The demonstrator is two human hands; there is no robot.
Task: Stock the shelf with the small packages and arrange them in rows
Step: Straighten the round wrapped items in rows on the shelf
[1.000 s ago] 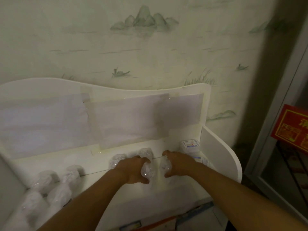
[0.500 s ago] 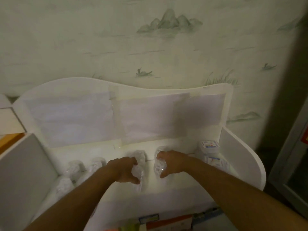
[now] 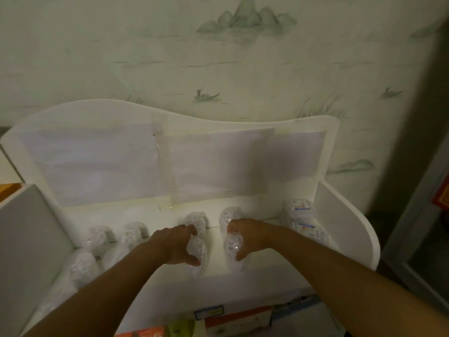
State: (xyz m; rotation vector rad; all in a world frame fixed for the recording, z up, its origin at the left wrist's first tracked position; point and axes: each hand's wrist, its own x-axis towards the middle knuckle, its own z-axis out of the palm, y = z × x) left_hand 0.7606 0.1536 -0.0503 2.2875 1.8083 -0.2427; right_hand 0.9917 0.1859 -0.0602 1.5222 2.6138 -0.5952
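Note:
Small clear-wrapped packages lie in rows on the white shelf (image 3: 267, 266). My left hand (image 3: 173, 246) grips one package (image 3: 199, 251) near the shelf's middle, fingers and thumb curled round it. My right hand (image 3: 247, 235) grips a second package (image 3: 232, 249) just to the right. Behind each held package stands another wrapped package (image 3: 195, 221), the right one (image 3: 229, 215) partly hidden by my fingers. More wrapped packages (image 3: 97, 239) fill the left part of the shelf.
Labelled white packs (image 3: 300, 207) are stacked at the shelf's right end, against the side panel (image 3: 349, 224). A taped paper sheet (image 3: 213, 164) covers the back panel. Coloured boxes (image 3: 238, 317) sit on the level below. A red box (image 3: 442, 198) is at far right.
The view has shifted left, bringing the shelf's left side panel into sight. Both hands have lowered their packages toward the shelf's front and spread a little further apart.

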